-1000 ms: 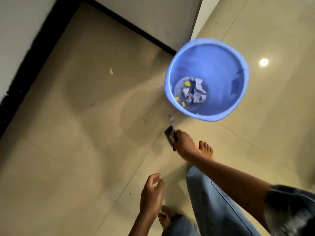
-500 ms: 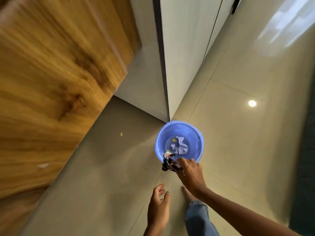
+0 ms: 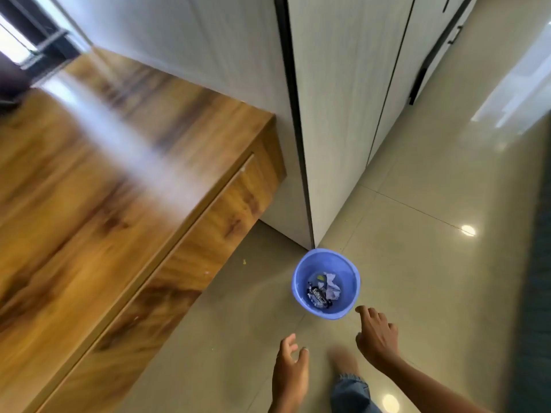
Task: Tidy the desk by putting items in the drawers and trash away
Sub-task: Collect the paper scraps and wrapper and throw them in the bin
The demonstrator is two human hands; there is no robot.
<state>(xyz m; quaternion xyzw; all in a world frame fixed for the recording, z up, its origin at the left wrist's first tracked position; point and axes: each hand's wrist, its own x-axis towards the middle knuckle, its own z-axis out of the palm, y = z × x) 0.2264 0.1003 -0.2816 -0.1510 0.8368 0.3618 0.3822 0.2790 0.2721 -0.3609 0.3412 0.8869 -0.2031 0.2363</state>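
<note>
Open floor [image 3: 432, 263] around bin [image 3: 301, 293]; desk [image 3: 119, 204] left, cabinet [image 3: 337, 114] behind.

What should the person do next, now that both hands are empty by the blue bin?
Probably turn back to the wooden desk for more things to tidy. The dark wrapper already lies in the blue bin beside crumpled paper. The right hand and left hand hold nothing. A small yellow scrap on the floor could be picked up too.
</note>
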